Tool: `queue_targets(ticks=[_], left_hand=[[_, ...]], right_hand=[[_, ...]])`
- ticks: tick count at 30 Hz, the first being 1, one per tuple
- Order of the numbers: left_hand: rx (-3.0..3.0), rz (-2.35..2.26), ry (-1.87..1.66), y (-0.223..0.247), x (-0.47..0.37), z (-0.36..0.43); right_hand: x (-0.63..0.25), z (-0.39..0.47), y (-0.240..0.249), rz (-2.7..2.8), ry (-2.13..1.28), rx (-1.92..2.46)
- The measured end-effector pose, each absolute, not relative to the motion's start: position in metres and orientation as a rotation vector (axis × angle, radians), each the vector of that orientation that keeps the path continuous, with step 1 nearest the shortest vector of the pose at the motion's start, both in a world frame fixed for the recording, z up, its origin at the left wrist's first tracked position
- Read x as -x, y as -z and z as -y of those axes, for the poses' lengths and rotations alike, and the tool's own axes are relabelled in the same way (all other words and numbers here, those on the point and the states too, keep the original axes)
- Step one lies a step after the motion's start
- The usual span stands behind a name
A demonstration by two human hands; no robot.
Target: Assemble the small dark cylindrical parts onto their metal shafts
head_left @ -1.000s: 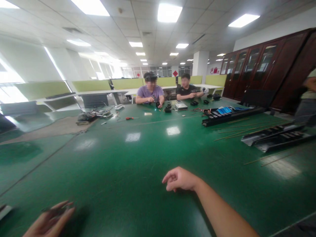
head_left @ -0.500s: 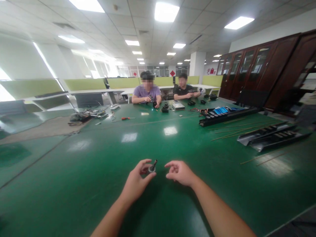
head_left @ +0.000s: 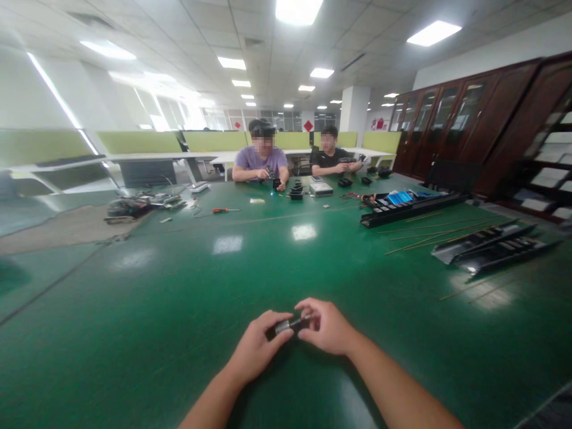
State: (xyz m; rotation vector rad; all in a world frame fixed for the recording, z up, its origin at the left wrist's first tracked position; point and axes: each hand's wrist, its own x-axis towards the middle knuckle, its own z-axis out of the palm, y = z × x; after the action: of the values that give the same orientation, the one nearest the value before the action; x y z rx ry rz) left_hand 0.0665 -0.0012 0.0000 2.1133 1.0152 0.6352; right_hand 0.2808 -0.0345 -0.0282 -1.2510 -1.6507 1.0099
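A small silver-and-black cylindrical part (head_left: 292, 323) with a narrower dark end lies sideways between my two hands, just above the green tabletop (head_left: 187, 280). I cannot make out its exact kind. My left hand (head_left: 259, 347) is closed around the wider silver end, thumb in front and fingers behind. On the other side, my right hand (head_left: 328, 328) has its fingers curled about the narrower end, and they hide the tip. My hands are close together, fingertips almost meeting.
Across the table two people (head_left: 261, 158) handle dark devices. An orange screwdriver (head_left: 221, 210) lies mid-left, beyond it a cluttered pile (head_left: 129, 205) on a brown cloth. Black metal channels (head_left: 402, 208) and thin rods (head_left: 429, 241) lie at right.
The part has tipped from pointing upward to lying sideways toward the right. My right hand, earlier apart from it, has come to its narrow end. The view has shifted slightly.
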Motion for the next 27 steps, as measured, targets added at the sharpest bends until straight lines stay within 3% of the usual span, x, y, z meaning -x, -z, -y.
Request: queue_targets(ticks=[27], left_hand=[[-1.987,-1.004,-0.725,0.004,-0.074,0.002]], right_hand=[[-0.275,0.041,0.017,1.776,-0.788,1.300]])
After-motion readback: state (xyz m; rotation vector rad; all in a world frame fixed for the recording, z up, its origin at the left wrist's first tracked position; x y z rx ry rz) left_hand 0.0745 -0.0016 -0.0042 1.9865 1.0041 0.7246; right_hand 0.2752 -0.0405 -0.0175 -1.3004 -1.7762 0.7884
